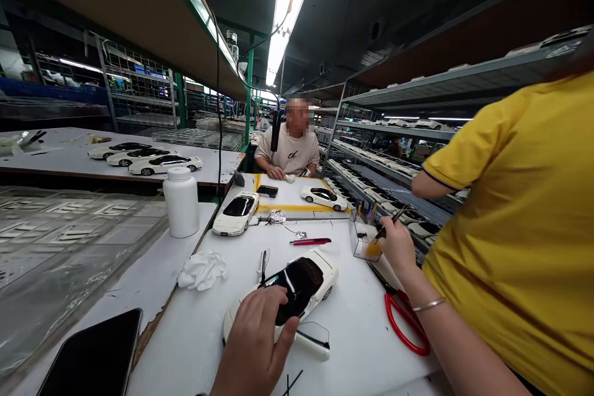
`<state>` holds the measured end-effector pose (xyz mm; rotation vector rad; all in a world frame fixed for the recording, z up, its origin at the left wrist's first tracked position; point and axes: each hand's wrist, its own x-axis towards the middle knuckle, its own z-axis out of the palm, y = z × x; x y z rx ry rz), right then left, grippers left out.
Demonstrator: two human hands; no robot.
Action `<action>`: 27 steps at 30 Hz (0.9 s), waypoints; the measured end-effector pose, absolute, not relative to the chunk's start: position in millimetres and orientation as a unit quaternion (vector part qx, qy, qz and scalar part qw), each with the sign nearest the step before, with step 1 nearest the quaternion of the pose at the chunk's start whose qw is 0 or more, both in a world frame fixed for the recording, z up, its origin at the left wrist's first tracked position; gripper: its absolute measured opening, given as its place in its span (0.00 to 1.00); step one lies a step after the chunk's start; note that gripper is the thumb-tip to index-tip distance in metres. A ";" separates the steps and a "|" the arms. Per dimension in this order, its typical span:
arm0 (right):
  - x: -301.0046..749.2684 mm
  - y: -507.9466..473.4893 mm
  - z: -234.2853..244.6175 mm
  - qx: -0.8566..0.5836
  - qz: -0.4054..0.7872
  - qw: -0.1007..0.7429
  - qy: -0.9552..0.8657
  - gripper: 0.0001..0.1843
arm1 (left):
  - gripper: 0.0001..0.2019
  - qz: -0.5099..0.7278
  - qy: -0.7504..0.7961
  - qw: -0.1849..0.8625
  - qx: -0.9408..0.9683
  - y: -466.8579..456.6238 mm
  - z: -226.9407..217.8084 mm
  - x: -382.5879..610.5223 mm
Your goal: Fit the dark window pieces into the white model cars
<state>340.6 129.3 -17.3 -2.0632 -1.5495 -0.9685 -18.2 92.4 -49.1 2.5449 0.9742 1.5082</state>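
A white model car (320, 266) with a black roof lies angled on the white worktop, both doors swung out. My left hand (260, 334) rests over its front end, fingers stretched across the hood and windscreen, thumb spread towards the near door (313, 341). Up and to the right, my right hand (397, 242) is closed around slim dark tweezers (381, 234). It is beside a clear plastic box (359, 238) with several tools in it. Red-handled scissors (406, 325) lie under my right forearm. A red craft knife (310, 241) lies beyond the car.
Crumpled tissue (203, 270), a white bottle (180, 204) and a phone (93, 356) are on the left. More model cars (235, 213) stand ahead and on racks (362, 179). A person (294, 148) sits opposite; another in yellow (520, 216) stands close on the right.
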 end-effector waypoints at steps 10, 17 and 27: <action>335.8 94.3 11.9 -0.625 -0.411 0.422 -0.513 0.10 | 0.11 0.467 0.312 0.035 0.827 90.5 -48.9 -18.7; 244.5 47.3 -7.0 -0.505 -0.255 0.677 -0.471 0.16 | 0.15 0.457 0.347 0.089 0.814 86.6 -48.9 -16.5; 186.5 61.1 -51.2 -0.451 -0.104 0.668 -0.582 0.13 | 0.17 0.466 0.362 0.117 0.799 85.1 -48.8 -16.0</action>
